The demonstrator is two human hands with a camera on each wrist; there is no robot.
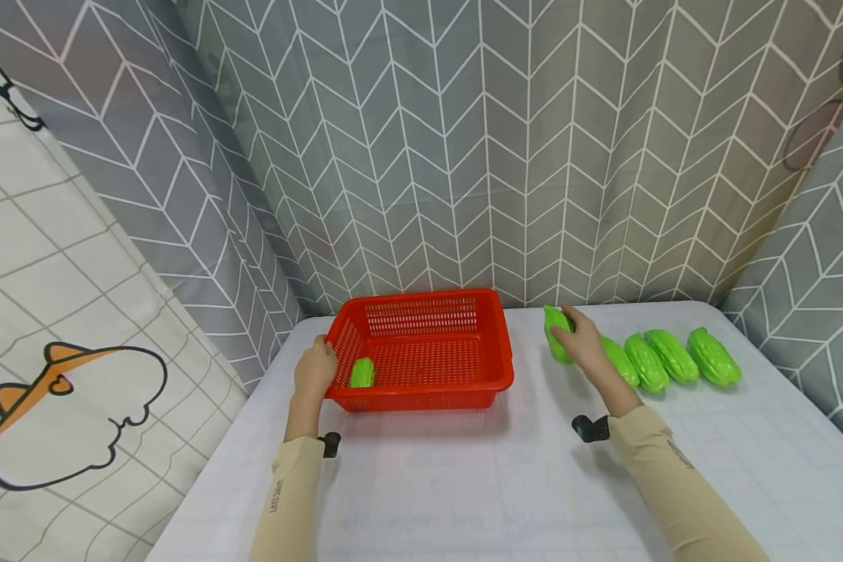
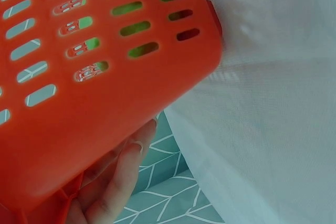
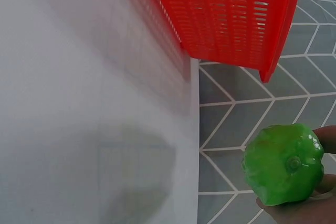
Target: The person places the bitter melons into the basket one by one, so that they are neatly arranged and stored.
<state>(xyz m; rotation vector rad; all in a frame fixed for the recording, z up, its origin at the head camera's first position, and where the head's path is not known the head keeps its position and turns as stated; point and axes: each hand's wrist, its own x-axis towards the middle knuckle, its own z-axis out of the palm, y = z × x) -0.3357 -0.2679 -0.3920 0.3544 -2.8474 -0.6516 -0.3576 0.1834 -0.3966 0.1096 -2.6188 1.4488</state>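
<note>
Head view: bright, diffuse light, source out of frame. Soft shadow plus reddish tint on the desk [image 1: 464, 476] along the near side of the red basket [image 1: 414, 401]. Desk cloth pale, its lettering washed out. Curtain [image 1: 449, 156] goes warmer toward the right; wide-angle stretch at the edges, verticals leaning outward. Left wrist: dimmer, cool teal cast, cloth soft on detail, basket wall flat and low-contrast. Right wrist: greyish, dim, broad blurry shadows on the desk; small glare spots on the green vegetable [image 3: 281, 166].
</note>
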